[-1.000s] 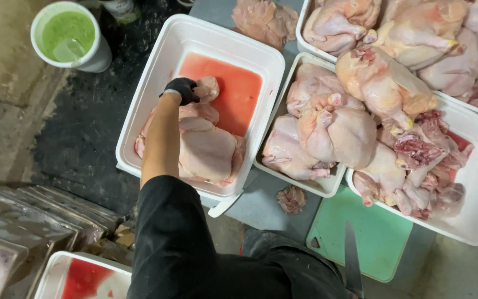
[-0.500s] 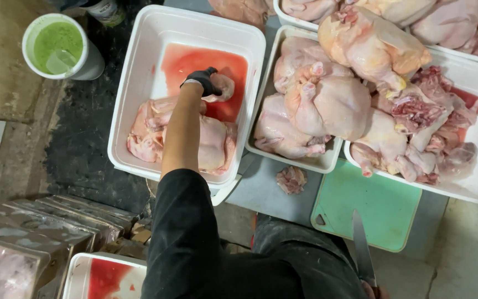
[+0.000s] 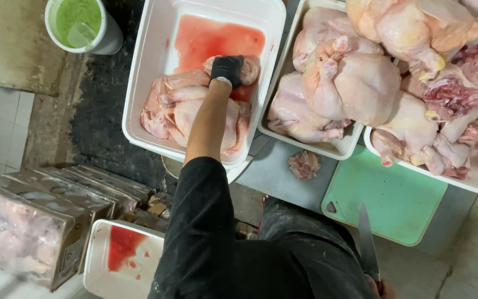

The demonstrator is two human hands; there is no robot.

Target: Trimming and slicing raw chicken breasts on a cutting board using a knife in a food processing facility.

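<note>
Wet concrete floor surrounds the white tub (image 3: pixel 145 72); inside it your gloved left hand (image 3: pixel 227 70) clutches a chicken piece (image 3: pixel 245 71), while right of the tub your right hand (image 3: pixel 379 288) grips a knife (image 3: pixel 367 243).

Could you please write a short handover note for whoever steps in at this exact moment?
Left hand, in a black glove, is pressed on a chicken piece in the left white tub, at the edge of the red liquid.
Right hand grips a knife low by the green cutting board, which is bare.
Done: split chicken lies in that tub.
Left: whole chickens fill the middle tub beside it; a scrap lies on the table.
</note>
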